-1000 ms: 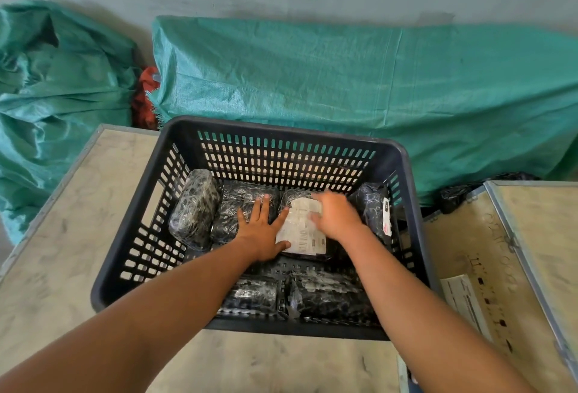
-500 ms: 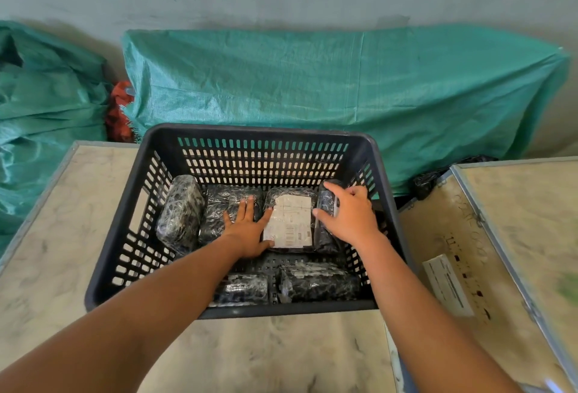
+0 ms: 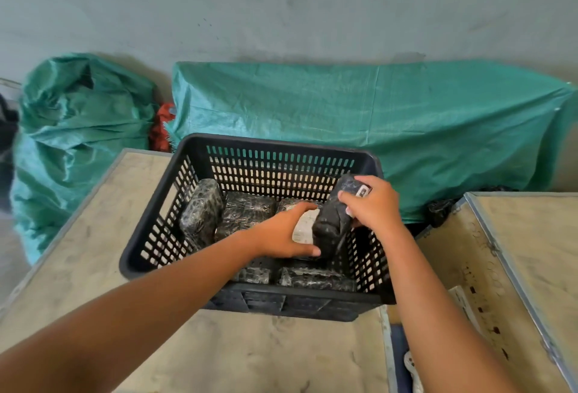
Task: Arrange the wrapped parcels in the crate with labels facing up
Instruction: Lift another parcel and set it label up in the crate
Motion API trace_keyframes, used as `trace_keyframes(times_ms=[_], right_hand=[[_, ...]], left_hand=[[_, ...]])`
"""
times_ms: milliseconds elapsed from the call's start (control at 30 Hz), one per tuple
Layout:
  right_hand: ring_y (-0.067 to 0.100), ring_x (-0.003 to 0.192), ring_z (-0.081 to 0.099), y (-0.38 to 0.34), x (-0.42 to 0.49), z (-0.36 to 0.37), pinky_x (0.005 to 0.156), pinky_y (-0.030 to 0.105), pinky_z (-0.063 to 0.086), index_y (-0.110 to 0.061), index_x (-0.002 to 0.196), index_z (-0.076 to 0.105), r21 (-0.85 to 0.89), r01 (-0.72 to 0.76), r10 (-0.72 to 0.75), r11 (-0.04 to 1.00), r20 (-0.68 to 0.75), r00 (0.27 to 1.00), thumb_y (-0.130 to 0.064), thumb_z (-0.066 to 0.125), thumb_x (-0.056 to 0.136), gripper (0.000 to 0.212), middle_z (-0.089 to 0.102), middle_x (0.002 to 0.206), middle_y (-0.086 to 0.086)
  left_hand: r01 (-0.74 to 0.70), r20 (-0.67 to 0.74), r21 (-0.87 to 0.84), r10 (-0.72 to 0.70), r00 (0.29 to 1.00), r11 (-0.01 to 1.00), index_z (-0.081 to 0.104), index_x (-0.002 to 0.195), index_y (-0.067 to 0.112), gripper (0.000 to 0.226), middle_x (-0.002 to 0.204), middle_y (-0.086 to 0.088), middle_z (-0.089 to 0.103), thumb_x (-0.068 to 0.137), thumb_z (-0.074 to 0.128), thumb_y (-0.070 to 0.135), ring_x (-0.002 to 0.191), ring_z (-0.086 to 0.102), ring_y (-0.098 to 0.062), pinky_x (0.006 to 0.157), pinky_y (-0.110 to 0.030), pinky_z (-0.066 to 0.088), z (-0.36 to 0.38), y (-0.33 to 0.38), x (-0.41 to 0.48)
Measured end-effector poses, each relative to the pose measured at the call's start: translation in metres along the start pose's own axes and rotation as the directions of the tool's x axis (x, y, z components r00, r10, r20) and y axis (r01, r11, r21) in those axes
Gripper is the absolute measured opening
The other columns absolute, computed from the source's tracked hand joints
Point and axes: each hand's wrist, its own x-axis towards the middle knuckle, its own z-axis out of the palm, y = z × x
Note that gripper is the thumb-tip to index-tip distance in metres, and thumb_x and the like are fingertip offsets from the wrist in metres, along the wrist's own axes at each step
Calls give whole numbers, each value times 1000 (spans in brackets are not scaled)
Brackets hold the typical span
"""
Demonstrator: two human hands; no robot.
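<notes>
— Since a second ago, what moved?
— Right hand [image 3: 373,205] now lifts a black parcel [image 3: 333,220] upright inside the crate [image 3: 150,233], fingers wrapped round it.
— Left hand [image 3: 278,233]?
— Fingers cup its lower edge, over the labelled parcel [image 3: 305,227].

One black slotted crate [image 3: 281,145] holds six wrapped parcels that can be counted: one standing at the far left [image 3: 200,214], one beside it [image 3: 247,211], one with a white label facing up [image 3: 305,227], one lifted upright at the right [image 3: 333,223], and two along the near wall [image 3: 253,275] [image 3: 316,278]. Two hands, left [image 3: 278,233] and right [image 3: 373,205], are in the crate. Two counters [image 3: 78,252] [image 3: 516,252] flank it. Two green sacks [image 3: 78,130] [image 3: 375,111] lie behind.
</notes>
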Motion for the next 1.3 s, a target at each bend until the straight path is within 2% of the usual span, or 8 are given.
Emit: trace_keyframes(times_ms=[100, 267, 433, 533, 667, 867, 967, 1300], right_hand=[[18, 70, 78, -16, 1, -17, 54, 42, 64, -27, 89, 75, 269, -63, 48, 961, 61, 997, -25, 85, 75, 18, 76, 90, 4], [11, 66, 78, -31, 1, -22, 56, 40, 64, -18, 107, 70, 451, -130, 62, 883, 161, 985, -23, 82, 85, 26, 72, 101, 9], [24, 76, 80, -24, -9, -20, 64, 43, 65, -28, 152, 37, 391, -125, 40, 912, 218, 975, -53, 72, 88, 77, 68, 120, 10], [12, 98, 73, -8, -24, -7, 90, 47, 60, -30, 153, 33, 177, 84, -93, 981, 45, 995, -59, 74, 83, 87, 73, 107, -7], [15, 141, 44, 5, -41, 16, 114, 45, 43, -45, 159, 21, 333, 82, -153, 939, 194, 969, -55, 78, 82, 96, 44, 157, -6], [-7, 141, 28, 8, -38, 31, 113, 22, 30, -49, 160, 4, 282, 148, -222, 948, 252, 942, -48, 79, 84, 107, 30, 156, -26], [-2, 139, 35, 15, -22, 34, 111, 21, 37, -47, 161, 8, 212, 125, -191, 969, 328, 925, -39, 79, 88, 103, 34, 153, -23], [19, 150, 29, 48, 30, 82, 120, 35, 30, -37, 164, 10, 14, -12, 4, 1000, 513, 859, -36, 92, 74, 121, 25, 169, -2]], left_hand=[[-12, -151, -118, -6, 988, 993, 18, 150, 38, 110, 151, 8, 47, 67, 89, 54, 134, 47, -11, 110, -32, 39, 13, 18, -7], [-83, -442, -174, -2, 897, 981, 28, 145, 43, 90, 126, 25, 56, 75, 84, 41, 111, 58, 10, 100, -28, 53, 9, 31, -14], [-188, -572, -321, -32, 819, 928, 13, 154, 53, 96, 126, 16, 65, 83, 72, 28, 101, 70, 1, 83, -13, 55, -5, 26, -24], [-201, -544, -458, -95, 834, 866, -6, 154, 59, 98, 127, 8, 67, 92, 63, 25, 94, 74, -7, 76, -23, 60, -23, 20, -31], [-223, -503, -517, -82, 861, 826, -16, 157, 46, 82, 82, 16, 68, 105, 40, 17, 63, 63, 0, 62, -18, 53, -40, 12, -29], [-161, -361, -443, -11, 932, 882, -11, 158, 44, 65, 123, 9, 62, 110, 24, 16, 96, 68, -18, 76, -23, 58, -43, 6, -9], [-111, -252, -402, 7, 968, 909, 2, 158, 44, 58, 140, 15, 50, 111, 27, 21, 93, 67, 0, 75, -24, 58, -40, -8, 6], [244, -147, -268, -290, 946, 932, 17, 161, 38, 69, 152, -5, 41, 104, 55, 31, 103, 63, -14, 74, -21, 55, -16, -64, 51]])
